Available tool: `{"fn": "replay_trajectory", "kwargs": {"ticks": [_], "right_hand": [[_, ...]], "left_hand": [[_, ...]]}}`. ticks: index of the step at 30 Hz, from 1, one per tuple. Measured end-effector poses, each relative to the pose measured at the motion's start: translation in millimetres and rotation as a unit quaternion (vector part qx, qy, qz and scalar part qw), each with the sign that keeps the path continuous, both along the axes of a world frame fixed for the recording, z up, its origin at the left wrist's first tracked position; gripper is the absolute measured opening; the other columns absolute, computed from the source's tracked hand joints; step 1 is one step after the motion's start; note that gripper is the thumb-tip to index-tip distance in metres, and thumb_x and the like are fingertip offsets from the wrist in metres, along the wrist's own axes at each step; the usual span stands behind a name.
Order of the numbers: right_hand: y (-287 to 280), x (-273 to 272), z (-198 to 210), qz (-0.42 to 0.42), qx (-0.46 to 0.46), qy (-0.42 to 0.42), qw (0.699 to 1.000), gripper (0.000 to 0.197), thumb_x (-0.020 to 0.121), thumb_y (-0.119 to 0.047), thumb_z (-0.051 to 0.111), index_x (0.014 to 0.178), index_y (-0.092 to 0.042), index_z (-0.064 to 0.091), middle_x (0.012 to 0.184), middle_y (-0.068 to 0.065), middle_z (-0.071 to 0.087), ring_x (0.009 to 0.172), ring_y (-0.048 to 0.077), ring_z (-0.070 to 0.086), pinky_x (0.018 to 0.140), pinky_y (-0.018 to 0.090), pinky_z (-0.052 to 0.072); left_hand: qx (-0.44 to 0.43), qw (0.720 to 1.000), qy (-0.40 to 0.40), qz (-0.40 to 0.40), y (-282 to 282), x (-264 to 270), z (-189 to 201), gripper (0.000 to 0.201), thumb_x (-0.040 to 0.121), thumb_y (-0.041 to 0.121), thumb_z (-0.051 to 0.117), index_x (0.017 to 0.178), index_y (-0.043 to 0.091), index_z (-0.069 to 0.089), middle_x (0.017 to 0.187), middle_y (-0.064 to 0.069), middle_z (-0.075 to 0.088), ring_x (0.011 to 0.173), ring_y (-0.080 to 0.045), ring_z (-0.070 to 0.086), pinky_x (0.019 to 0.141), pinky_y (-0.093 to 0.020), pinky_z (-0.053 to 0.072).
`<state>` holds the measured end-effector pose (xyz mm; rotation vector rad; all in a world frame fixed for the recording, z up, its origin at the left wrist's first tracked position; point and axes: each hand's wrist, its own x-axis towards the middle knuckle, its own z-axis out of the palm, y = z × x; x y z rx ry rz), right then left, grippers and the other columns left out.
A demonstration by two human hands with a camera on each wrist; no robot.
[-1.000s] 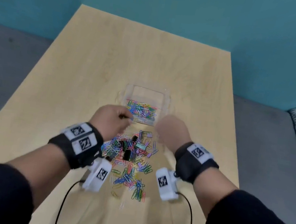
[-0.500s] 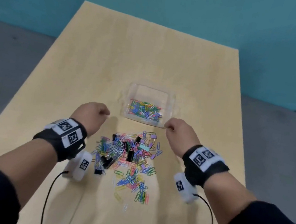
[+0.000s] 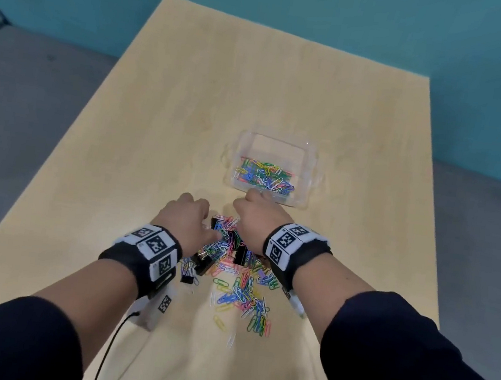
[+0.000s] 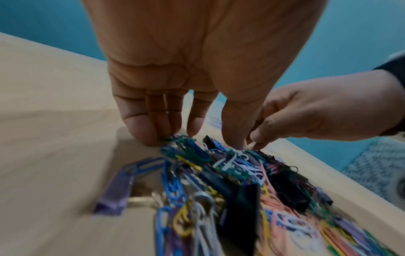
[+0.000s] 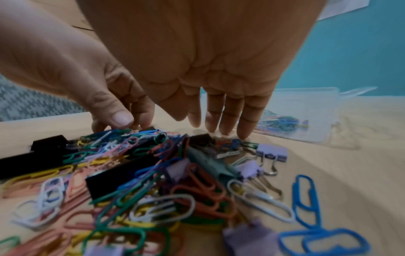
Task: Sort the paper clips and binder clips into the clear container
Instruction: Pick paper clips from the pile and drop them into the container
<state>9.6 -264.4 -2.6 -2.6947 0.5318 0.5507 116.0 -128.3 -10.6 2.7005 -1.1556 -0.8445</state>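
A heap of coloured paper clips and binder clips (image 3: 232,270) lies on the wooden table (image 3: 188,118), just on the near side of the clear container (image 3: 308,178). Coloured paper clips (image 3: 263,175) lie in the container's near half. My left hand (image 3: 189,218) comes down on the heap's far left edge, its fingertips (image 4: 153,138) touching green clips and its thumb apart from them. My right hand (image 3: 258,216) is at the far right edge, its straight fingers (image 5: 221,124) pointing down onto the clips. Black binder clips (image 3: 240,255) and a lilac one (image 5: 271,154) lie mixed in.
Loose paper clips (image 3: 257,318) trail from the heap toward me. A black cable (image 3: 116,331) runs from the left wrist camera across the table's near part. Grey floor (image 3: 28,128) lies past both side edges, and a teal wall (image 3: 359,28) stands behind the far edge.
A second ago both hands were at the container's near edge. They then spread apart to either side and have now come together onto the heap's far edge.
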Motion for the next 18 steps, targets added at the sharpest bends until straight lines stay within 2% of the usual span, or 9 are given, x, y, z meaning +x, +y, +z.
{"fn": "replay_trajectory", "kwargs": {"ticks": [3, 5, 10, 14, 18], "right_hand": [[5.9, 3.0, -2.7, 0.002, 0.006, 0.021, 1.000, 0.024, 0.085, -0.019, 0.051, 0.109, -0.013, 0.054, 0.117, 0.010, 0.045, 0.114, 0.033, 0.038, 0.091, 0.049, 0.044], [11.1, 3.0, -1.8, 0.005, 0.012, 0.024, 1.000, 0.029, 0.083, -0.021, 0.053, 0.111, -0.015, 0.054, 0.116, 0.009, 0.045, 0.114, 0.034, 0.039, 0.090, 0.048, 0.045], [17.2, -11.4, 3.6, 0.031, -0.012, 0.023, 0.999, 0.029, 0.079, -0.012, 0.057, 0.107, -0.013, 0.050, 0.111, 0.009, 0.045, 0.104, 0.030, 0.041, 0.071, 0.038, 0.037], [21.0, -25.4, -0.1, 0.005, 0.003, 0.021, 1.000, 0.024, 0.077, -0.004, 0.056, 0.093, -0.016, 0.042, 0.103, 0.007, 0.043, 0.096, 0.028, 0.041, 0.072, 0.042, 0.046], [27.4, -34.9, -5.4, -0.007, 0.021, 0.021, 1.000, 0.019, 0.081, -0.001, 0.054, 0.095, -0.012, 0.047, 0.100, 0.008, 0.045, 0.090, 0.029, 0.047, 0.066, 0.035, 0.037]], "left_hand": [[0.001, 1.000, -0.018, 0.013, -3.2, -12.6, -2.5, 0.044, 0.073, 0.051, 0.067, 0.095, 0.018, 0.048, 0.094, -0.003, 0.041, 0.084, -0.025, 0.051, 0.068, -0.034, 0.043], [0.000, 1.000, -0.028, 0.007, -5.5, -18.3, -3.0, 0.043, 0.072, 0.046, 0.069, 0.096, 0.016, 0.049, 0.095, -0.005, 0.042, 0.087, -0.028, 0.050, 0.069, -0.035, 0.043], [0.007, 0.999, -0.026, -0.016, -1.9, -20.1, -4.6, 0.032, 0.077, 0.030, 0.069, 0.096, 0.014, 0.049, 0.096, -0.006, 0.041, 0.081, -0.026, 0.046, 0.066, -0.033, 0.039], [0.001, 0.999, -0.015, -0.028, 3.9, -16.7, -5.8, 0.017, 0.079, 0.017, 0.063, 0.093, 0.013, 0.052, 0.094, -0.007, 0.046, 0.078, -0.026, 0.052, 0.063, -0.032, 0.042], [-0.012, 0.998, -0.009, -0.059, 11.0, -20.1, -7.2, 0.007, 0.082, 0.012, 0.056, 0.087, 0.013, 0.052, 0.093, -0.008, 0.051, 0.077, -0.029, 0.056, 0.064, -0.032, 0.044]]}}
